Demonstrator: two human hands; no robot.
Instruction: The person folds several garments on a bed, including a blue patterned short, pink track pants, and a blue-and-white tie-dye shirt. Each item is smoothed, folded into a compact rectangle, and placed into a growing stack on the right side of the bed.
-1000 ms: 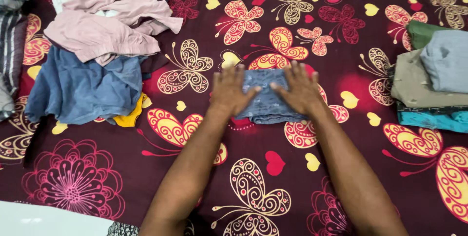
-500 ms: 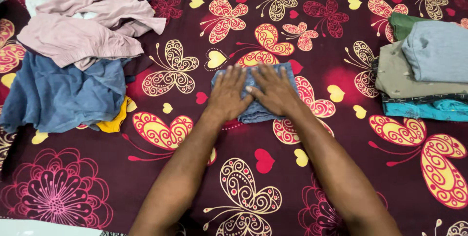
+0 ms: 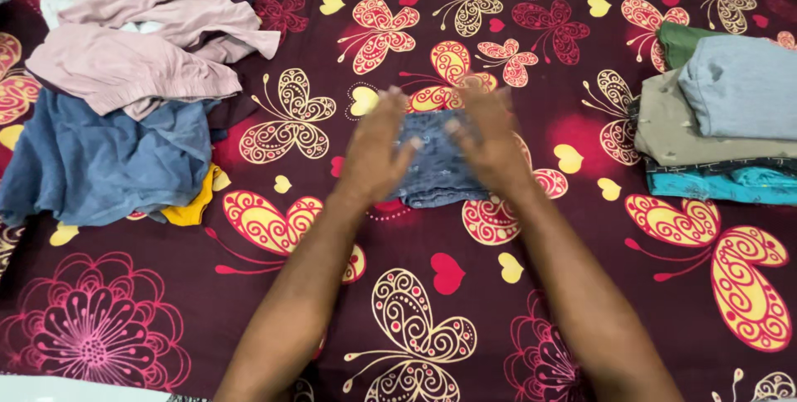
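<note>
both hands on a small folded blue cloth lying mid-sheet on the dark maroon bedsheet with butterfly, heart and flower print. left hand sits at the cloth's left edge, fingers spread and loose, not clenched on anything; motion blur, so can't tell if the palm is pressing or just above the fabric. right hand at the cloth's right edge, fingers also splayed and blurred, over the top right corner. the two hands are apart, the cloth's middle showing between them. forearms run in from the bottom of the frame.

cloth looks like patterned denim-blue fabric, folded into a compact rectangle, flat on the sheet.

left side: loose pile of unfolded clothes, pink top over a blue garment, bit of mustard yellow poking out below and at the top edge. well apart from the hands.

right side: neat stack of folded clothes, grey on top, khaki under it, teal at the bottom, green piece behind. also well apart from the folded cloth.
</note>
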